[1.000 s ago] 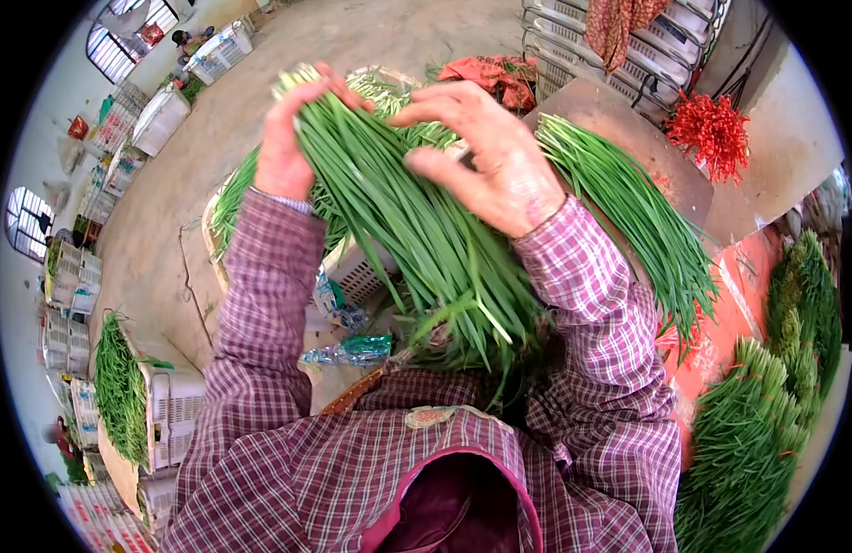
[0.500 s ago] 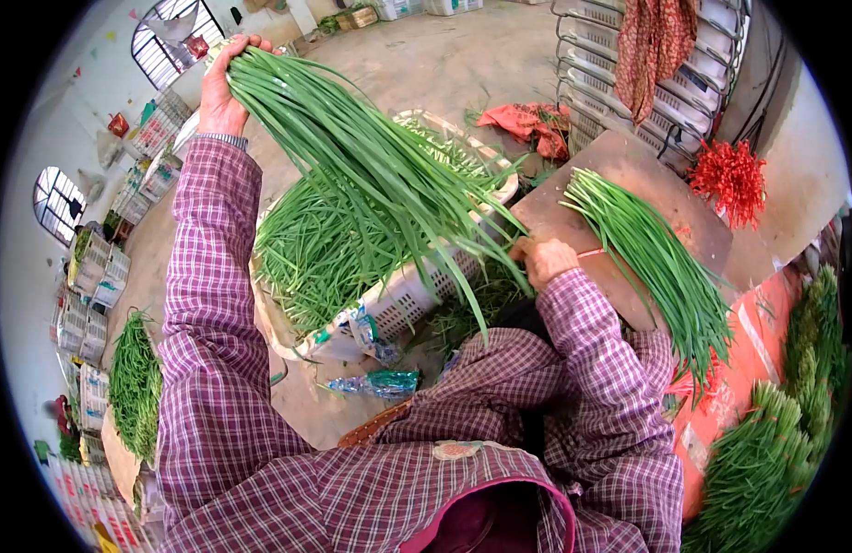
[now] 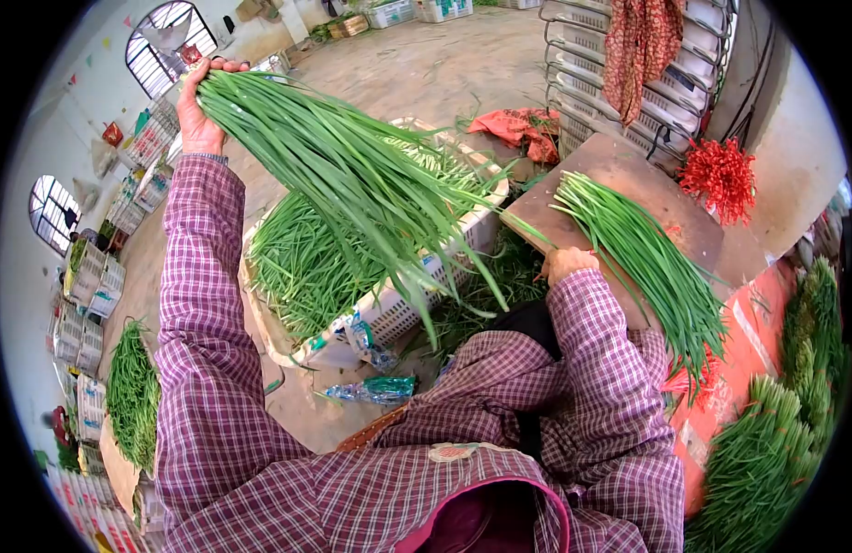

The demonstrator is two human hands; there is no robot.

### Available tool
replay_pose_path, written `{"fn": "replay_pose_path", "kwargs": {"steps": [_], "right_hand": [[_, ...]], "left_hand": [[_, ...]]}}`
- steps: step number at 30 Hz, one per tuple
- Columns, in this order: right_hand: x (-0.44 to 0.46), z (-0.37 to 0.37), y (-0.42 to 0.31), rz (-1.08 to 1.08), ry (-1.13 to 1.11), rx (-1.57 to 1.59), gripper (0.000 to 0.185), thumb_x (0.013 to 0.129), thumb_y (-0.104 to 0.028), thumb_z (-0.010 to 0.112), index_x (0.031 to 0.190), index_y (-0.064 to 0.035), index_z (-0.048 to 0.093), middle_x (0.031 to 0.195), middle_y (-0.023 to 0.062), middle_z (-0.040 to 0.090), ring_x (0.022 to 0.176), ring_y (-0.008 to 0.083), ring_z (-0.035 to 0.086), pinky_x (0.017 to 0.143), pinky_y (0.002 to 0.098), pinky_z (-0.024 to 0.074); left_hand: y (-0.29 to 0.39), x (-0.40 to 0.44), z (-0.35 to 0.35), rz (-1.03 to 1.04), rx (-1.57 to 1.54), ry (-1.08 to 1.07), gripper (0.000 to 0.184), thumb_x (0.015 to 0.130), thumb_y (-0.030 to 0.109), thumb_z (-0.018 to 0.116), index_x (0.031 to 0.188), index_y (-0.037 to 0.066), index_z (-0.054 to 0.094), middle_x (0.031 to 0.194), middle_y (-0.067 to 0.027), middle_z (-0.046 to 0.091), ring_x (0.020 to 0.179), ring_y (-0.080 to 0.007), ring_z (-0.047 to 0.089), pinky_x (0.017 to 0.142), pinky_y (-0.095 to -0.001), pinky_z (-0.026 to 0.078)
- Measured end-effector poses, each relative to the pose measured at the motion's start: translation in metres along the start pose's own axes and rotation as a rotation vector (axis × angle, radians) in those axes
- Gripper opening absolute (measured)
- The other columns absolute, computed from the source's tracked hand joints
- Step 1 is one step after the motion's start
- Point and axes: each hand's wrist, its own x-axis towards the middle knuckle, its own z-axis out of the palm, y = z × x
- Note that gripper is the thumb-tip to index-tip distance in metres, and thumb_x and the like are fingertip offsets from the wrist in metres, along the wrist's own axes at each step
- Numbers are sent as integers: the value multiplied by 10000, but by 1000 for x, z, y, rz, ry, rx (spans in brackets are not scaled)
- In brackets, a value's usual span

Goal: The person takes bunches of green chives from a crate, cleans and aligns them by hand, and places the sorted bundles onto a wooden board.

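Left hand point(image 3: 203, 111) clenched round the pale end of 1 long green bunch point(image 3: 334, 166), held high, leaves trailing over the white crate point(image 3: 389, 318); right hand point(image 3: 570, 264) curled at the near edge of the brown board point(image 3: 620, 158), cannot tell if it grips anything. By size: crate heaped with loose greens point(image 3: 297, 267), board, 2nd bunch point(image 3: 629, 240) across it, red strands point(image 3: 718, 180) clustered, crumpled blue-green plastic point(image 3: 375, 390)

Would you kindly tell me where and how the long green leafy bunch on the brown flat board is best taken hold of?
I would take the pale ends of the bunch, coming from the picture's upper left: there the stalks lie close together on the board, while the leaf tips fan loosely past its edge.
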Motion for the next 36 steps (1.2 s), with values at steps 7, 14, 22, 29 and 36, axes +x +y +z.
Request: {"fn": "replay_pose_path", "kwargs": {"steps": [7,14,22,29,36], "right_hand": [[16,44,14,-1,-98,-122,233,872,-244,573,1015,-148,730,1021,85,712,987,243,675,839,391,526],[-28,-54,-47,-517,717,238,140,839,-253,654,876,-119,642,933,77,627,749,257,638,673,382,528],[-31,-130,-127,-731,580,1061,281,847,-250,691,962,-2,627,801,118,680,725,221,670,705,338,535],[-25,-135,-133,-651,685,1016,186,838,-153,690,934,-2,639,749,93,671,653,174,646,656,299,526],[-28,-148,-95,-675,714,979,112,844,-180,632,843,-70,654,684,104,666,607,215,656,597,331,525]], "left_hand": [[13,-6,12,61,44,7,151,863,153,630,838,8,598,848,-112,612,898,-260,592,948,-431,475],[-18,-14,56,66,38,-57,154,828,82,620,961,67,544,821,-74,579,837,-233,594,904,-464,493],[-63,-21,97,-68,13,-185,177,829,98,613,978,100,516,840,-30,485,841,-201,525,921,-416,465],[-86,-30,120,-135,-3,-264,162,837,90,600,973,91,511,836,-37,482,813,-198,519,874,-408,478],[-93,-33,119,-192,205,-226,157,819,57,603,948,68,514,811,-65,532,786,-210,569,816,-367,507]]}}
